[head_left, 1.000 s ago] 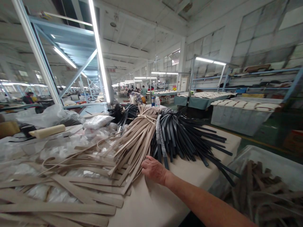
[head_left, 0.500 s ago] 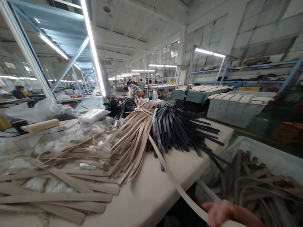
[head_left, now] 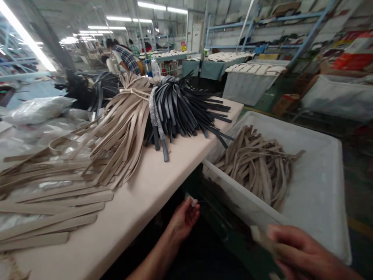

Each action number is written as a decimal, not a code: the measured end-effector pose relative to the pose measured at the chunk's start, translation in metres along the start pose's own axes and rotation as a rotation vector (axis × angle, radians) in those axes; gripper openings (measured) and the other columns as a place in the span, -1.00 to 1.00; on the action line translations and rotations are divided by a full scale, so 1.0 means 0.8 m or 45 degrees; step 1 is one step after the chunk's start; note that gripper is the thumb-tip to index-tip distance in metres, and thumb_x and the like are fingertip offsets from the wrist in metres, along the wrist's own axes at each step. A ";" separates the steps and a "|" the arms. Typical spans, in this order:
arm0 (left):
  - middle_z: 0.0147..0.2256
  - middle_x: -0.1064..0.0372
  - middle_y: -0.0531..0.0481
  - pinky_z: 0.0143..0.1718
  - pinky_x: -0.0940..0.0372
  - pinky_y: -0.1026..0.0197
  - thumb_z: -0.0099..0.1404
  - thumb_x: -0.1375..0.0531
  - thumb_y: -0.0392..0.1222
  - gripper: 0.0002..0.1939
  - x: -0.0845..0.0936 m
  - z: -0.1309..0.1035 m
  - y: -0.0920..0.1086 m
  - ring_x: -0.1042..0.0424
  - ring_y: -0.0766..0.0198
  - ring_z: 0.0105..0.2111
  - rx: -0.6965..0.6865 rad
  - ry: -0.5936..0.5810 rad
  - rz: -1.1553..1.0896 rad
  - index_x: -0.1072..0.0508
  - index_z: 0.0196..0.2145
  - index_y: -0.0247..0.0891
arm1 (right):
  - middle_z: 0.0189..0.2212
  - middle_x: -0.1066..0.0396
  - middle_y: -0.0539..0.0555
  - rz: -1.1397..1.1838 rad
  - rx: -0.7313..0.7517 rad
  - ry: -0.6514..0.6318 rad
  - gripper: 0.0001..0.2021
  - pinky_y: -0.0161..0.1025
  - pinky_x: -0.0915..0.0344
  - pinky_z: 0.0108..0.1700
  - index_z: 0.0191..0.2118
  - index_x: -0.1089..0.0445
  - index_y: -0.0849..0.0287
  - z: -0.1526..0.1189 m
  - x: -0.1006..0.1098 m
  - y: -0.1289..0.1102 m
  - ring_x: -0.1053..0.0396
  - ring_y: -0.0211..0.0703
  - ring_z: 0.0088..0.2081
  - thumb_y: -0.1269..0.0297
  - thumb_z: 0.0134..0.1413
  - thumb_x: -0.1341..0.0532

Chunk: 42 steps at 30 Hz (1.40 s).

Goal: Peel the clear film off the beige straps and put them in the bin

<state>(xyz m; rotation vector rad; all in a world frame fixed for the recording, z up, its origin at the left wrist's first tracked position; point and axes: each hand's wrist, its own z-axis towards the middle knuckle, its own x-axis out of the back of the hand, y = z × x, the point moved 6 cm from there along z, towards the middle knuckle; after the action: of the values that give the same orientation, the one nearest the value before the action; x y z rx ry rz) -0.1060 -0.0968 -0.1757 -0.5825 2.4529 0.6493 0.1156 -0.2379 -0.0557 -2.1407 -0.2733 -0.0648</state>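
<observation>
My left hand point(head_left: 182, 219) is beside the table edge, fingers curled, with a small whitish scrap point(head_left: 191, 200) pinched at the fingertips; its kind is unclear. At the lower right my right hand point(head_left: 300, 249) is closed around a beige strap point(head_left: 259, 235), whose end sticks out past the thumb. That hand is blurred, in front of the white plastic bin point(head_left: 316, 163). Inside the bin lies a tangled heap of beige straps point(head_left: 262, 167). On the table point(head_left: 145, 194) are a tied bundle of beige straps point(head_left: 125, 128) and a bundle of black straps point(head_left: 177, 112).
Loose beige straps point(head_left: 55, 210) and clear plastic bags point(head_left: 37, 111) cover the table's left side. A bottle point(head_left: 155, 69) stands behind the bundles. Farther back, a person in a checked shirt point(head_left: 128, 56) bends forward. Another bin point(head_left: 250, 83) stands beyond the table.
The view has swung right and down, bringing the bin and my left hand into sight. The long strap that ran from the bundle to my right hand is off the table.
</observation>
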 end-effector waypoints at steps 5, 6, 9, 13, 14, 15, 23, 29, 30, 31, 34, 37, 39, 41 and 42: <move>-0.40 -0.59 -0.01 -0.45 -0.45 0.31 0.35 -0.23 -0.22 -0.88 -0.016 0.000 -0.018 -0.57 0.32 -0.44 0.003 -0.046 0.124 -0.48 -0.30 -0.33 | -0.57 -0.37 -0.05 -0.278 0.137 0.100 -0.65 -0.41 -0.07 -0.60 -0.43 -0.28 0.16 0.063 -0.047 -0.021 -0.19 -0.36 -0.63 0.00 0.25 -0.10; -0.39 -0.60 -0.01 -0.46 -0.44 0.32 0.35 -0.23 -0.22 -0.89 -0.017 0.001 -0.020 -0.57 0.32 -0.44 -0.002 -0.051 0.140 -0.48 -0.31 -0.32 | -0.57 -0.37 -0.05 -0.314 0.159 0.123 -0.67 -0.40 -0.09 -0.58 -0.44 -0.29 0.16 0.071 -0.051 -0.023 -0.21 -0.34 -0.62 0.05 0.26 -0.08; -0.40 -0.59 0.00 -0.45 -0.42 0.34 0.34 -0.24 -0.23 -0.90 -0.021 0.002 -0.022 -0.55 0.35 -0.45 -0.017 -0.072 0.176 -0.48 -0.32 -0.32 | -0.59 -0.37 -0.05 -0.415 0.200 0.181 -0.71 -0.39 -0.13 -0.54 -0.46 -0.29 0.15 0.082 -0.052 -0.024 -0.26 -0.31 -0.59 0.15 0.25 -0.06; -0.38 -0.59 -0.02 -0.39 -0.44 0.32 0.27 -0.32 -0.23 -0.89 -0.020 0.002 -0.022 -0.55 0.34 -0.43 -0.021 -0.091 0.209 -0.48 -0.33 -0.32 | -0.61 -0.36 -0.05 -0.445 0.151 0.203 -0.71 -0.37 -0.10 -0.57 -0.47 -0.30 0.15 0.092 -0.044 -0.011 -0.26 -0.29 -0.62 0.15 0.22 -0.05; -0.38 -0.59 -0.01 -0.38 -0.44 0.32 0.24 -0.34 -0.23 -0.88 -0.020 0.002 -0.022 -0.55 0.33 -0.43 -0.019 -0.093 0.214 -0.48 -0.34 -0.31 | -0.61 -0.37 -0.05 -0.432 0.135 0.209 -0.71 -0.37 -0.10 -0.57 -0.47 -0.31 0.15 0.095 -0.043 -0.007 -0.27 -0.29 -0.63 0.15 0.22 -0.05; -0.39 -0.58 -0.01 -0.38 -0.44 0.32 0.22 -0.36 -0.23 -0.87 -0.020 0.003 -0.023 -0.55 0.34 -0.43 -0.017 -0.093 0.218 -0.48 -0.34 -0.31 | -0.60 -0.38 -0.04 -0.414 0.125 0.219 -0.71 -0.36 -0.10 -0.57 -0.47 -0.30 0.14 0.098 -0.042 -0.004 -0.27 -0.29 -0.63 0.15 0.22 -0.05; -0.42 -0.55 0.04 -0.39 -0.42 0.31 0.13 -0.41 -0.25 -0.81 -0.026 0.017 -0.034 -0.53 0.35 -0.47 -0.016 -0.066 0.205 -0.47 -0.36 -0.29 | -0.63 -0.37 -0.07 -0.454 0.183 0.356 -0.74 -0.32 -0.10 -0.52 -0.49 -0.30 0.12 0.108 -0.040 -0.005 -0.28 -0.25 -0.62 0.19 0.18 -0.04; -0.41 -0.55 0.04 -0.37 -0.42 0.33 0.15 -0.39 -0.31 -0.86 -0.027 0.021 -0.036 -0.52 0.37 -0.45 -0.091 -0.046 0.190 -0.49 -0.36 -0.31 | -0.62 -0.41 -0.04 -0.571 0.184 0.442 -0.73 -0.26 -0.08 -0.45 -0.51 -0.30 0.11 0.110 -0.032 0.004 -0.34 -0.18 -0.55 0.19 0.17 -0.03; -0.41 -0.56 0.03 -0.37 -0.43 0.32 0.15 -0.39 -0.32 -0.87 -0.027 0.021 -0.036 -0.52 0.37 -0.45 -0.093 -0.046 0.193 -0.50 -0.36 -0.32 | -0.62 -0.41 -0.04 -0.571 0.183 0.447 -0.73 -0.26 -0.09 -0.45 -0.51 -0.29 0.11 0.110 -0.031 0.006 -0.35 -0.18 -0.54 0.19 0.18 -0.03; -0.40 -0.56 0.01 -0.37 -0.43 0.32 0.16 -0.38 -0.33 -0.88 -0.028 0.020 -0.036 -0.53 0.36 -0.45 -0.093 -0.047 0.196 -0.51 -0.35 -0.33 | -0.61 -0.42 -0.04 -0.571 0.184 0.453 -0.72 -0.25 -0.09 -0.44 -0.50 -0.29 0.11 0.111 -0.030 0.007 -0.35 -0.17 -0.53 0.18 0.19 -0.03; -0.40 -0.57 -0.02 -0.37 -0.43 0.32 0.20 -0.35 -0.36 -0.92 -0.028 0.019 -0.034 -0.54 0.34 -0.43 -0.100 -0.044 0.201 -0.52 -0.33 -0.36 | -0.59 -0.45 -0.02 -0.594 0.193 0.478 -0.71 -0.24 -0.11 -0.42 -0.48 -0.30 0.11 0.111 -0.027 0.008 -0.37 -0.15 -0.52 0.14 0.21 -0.03; -0.41 -0.57 -0.03 -0.37 -0.42 0.32 0.25 -0.31 -0.34 -0.97 -0.027 0.020 -0.034 -0.55 0.33 -0.42 -0.102 -0.024 0.199 -0.52 -0.34 -0.36 | -0.57 -0.46 -0.01 -0.614 0.188 0.495 -0.70 -0.23 -0.11 -0.41 -0.47 -0.30 0.10 0.110 -0.024 0.007 -0.38 -0.14 -0.51 0.12 0.22 -0.02; -0.40 -0.57 -0.05 -0.37 -0.43 0.31 0.26 -0.30 -0.31 -0.95 -0.027 0.021 -0.034 -0.55 0.32 -0.41 -0.096 -0.014 0.198 -0.52 -0.35 -0.36 | -0.57 -0.45 -0.01 -0.629 0.189 0.518 -0.70 -0.22 -0.11 -0.41 -0.46 -0.29 0.10 0.109 -0.022 0.004 -0.38 -0.12 -0.50 0.11 0.21 0.00; -0.39 -0.57 -0.06 -0.36 -0.43 0.31 0.27 -0.30 -0.29 -0.93 -0.027 0.020 -0.034 -0.56 0.31 -0.41 -0.092 -0.005 0.198 -0.52 -0.35 -0.36 | -0.57 -0.43 0.00 -0.646 0.200 0.548 -0.71 -0.20 -0.13 -0.39 -0.46 -0.28 0.09 0.109 -0.022 0.001 -0.38 -0.10 -0.49 0.11 0.20 0.01; -0.39 -0.57 -0.06 -0.36 -0.44 0.31 0.27 -0.30 -0.29 -0.93 -0.028 0.020 -0.034 -0.56 0.31 -0.40 -0.089 -0.001 0.198 -0.53 -0.35 -0.36 | -0.57 -0.42 0.01 -0.656 0.207 0.560 -0.71 -0.20 -0.13 -0.38 -0.46 -0.28 0.09 0.110 -0.022 0.000 -0.38 -0.10 -0.48 0.11 0.20 0.02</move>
<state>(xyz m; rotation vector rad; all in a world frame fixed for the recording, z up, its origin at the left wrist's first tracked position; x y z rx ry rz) -0.0689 -0.1034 -0.1833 -0.4208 2.5008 0.7996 0.0930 -0.1680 -0.1071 -1.7905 -0.5395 -0.7718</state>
